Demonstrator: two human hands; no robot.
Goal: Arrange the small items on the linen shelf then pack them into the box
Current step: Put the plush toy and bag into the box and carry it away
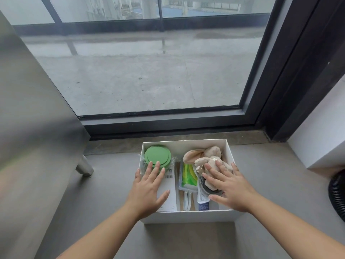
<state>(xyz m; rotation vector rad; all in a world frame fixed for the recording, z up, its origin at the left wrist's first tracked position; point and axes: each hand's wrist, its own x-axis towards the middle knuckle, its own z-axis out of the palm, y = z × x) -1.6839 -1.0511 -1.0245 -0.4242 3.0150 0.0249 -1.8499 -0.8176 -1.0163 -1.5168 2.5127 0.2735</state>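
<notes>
The left hand [149,187] lay flat, with its fingers straight and spread apart. It held nothing. Its palm rested on a flat white pack [170,186], and its fingertips touched the near edge of a round green tub [157,156] wrapped in clear plastic. The right hand [227,186] was flat and spread too, with no finger curled round anything. It pressed down on a soft toy bunny [205,156] in a clear bag.

All these things sat inside the white box [186,214]. The tub was in the far left corner and the bunny was on the right side. Between the two hands lay a green packet [188,176] in a clear case, with no hand on it. The white pack's long side pointed away from the person, toward the tub.

The box stood on the grey floor [104,184], right in front of the person and near a big window [149,71]. A black hose [336,193] showed at the far right, well apart from the box.

The things lay straight under the hands, so any push would go down. The left hand was nearer the tub and the right hand was nearer the bunny. The packing looked almost done. The bunny stuck up highest, so it might need the most pressing.
</notes>
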